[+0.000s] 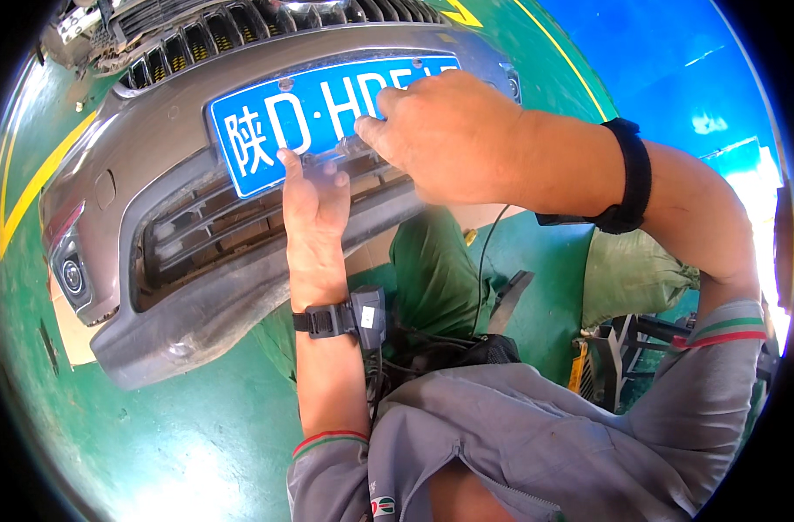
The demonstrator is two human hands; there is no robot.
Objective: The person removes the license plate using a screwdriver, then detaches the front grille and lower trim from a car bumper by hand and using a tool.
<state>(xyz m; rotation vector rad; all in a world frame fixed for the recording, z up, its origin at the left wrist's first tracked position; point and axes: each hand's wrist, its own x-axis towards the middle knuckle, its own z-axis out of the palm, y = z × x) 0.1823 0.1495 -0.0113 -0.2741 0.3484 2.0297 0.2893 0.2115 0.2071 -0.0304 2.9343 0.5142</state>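
1. Blue plate point(275, 139): on bumper point(145, 130), below grille point(188, 48); right hand point(458, 122) obstructs its right part.
2. Right hand: fingers curled; hold cannot be told.
3. Left hand point(316, 204): fingers half-curled, plate's lower edge; hold unclear.

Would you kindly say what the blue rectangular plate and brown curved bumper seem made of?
Blue rectangular plate: probably painted metal, a thin flat sheet with white border. Brown curved bumper: likely painted plastic, its smooth skin showing soft sheen.
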